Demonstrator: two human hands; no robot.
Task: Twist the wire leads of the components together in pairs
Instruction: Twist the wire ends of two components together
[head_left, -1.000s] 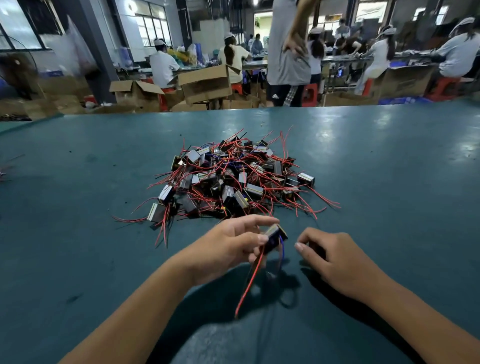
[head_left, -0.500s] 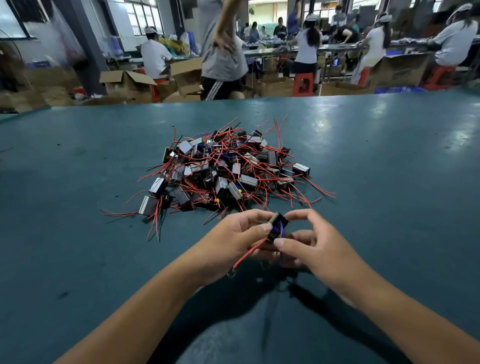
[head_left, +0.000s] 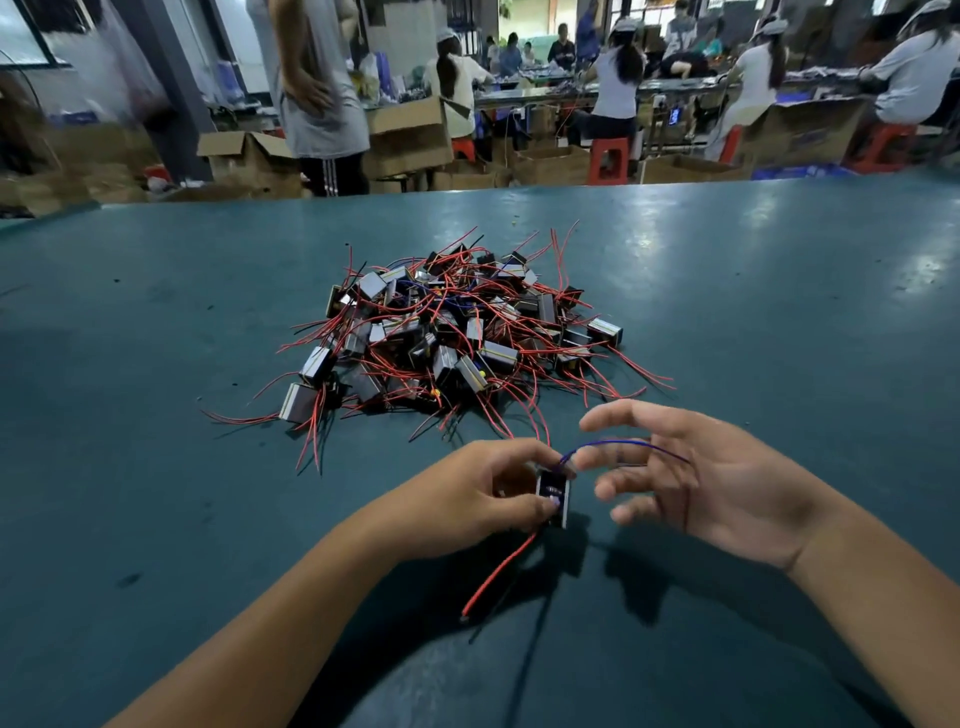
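Observation:
My left hand (head_left: 483, 493) pinches a small black block component (head_left: 553, 496) just above the green table. A red lead (head_left: 501, 571) hangs from the component toward me. Its blue leads (head_left: 623, 446) arc to the right across my right hand (head_left: 696, 478), whose palm faces left with the fingers spread; the blue leads pass over them without a visible grip. A pile of like components (head_left: 447, 332) with tangled red leads lies on the table beyond my hands.
The green table (head_left: 779, 312) stretches wide on all sides of the pile. Beyond its far edge a person (head_left: 317, 93) stands close, with open cardboard boxes (head_left: 410, 135), red stools and several seated workers at benches behind.
My right hand, pinched onto the component half a second ago, has pulled away right and spread its fingers. The blue leads now stretch out rightward. The left hand keeps its hold.

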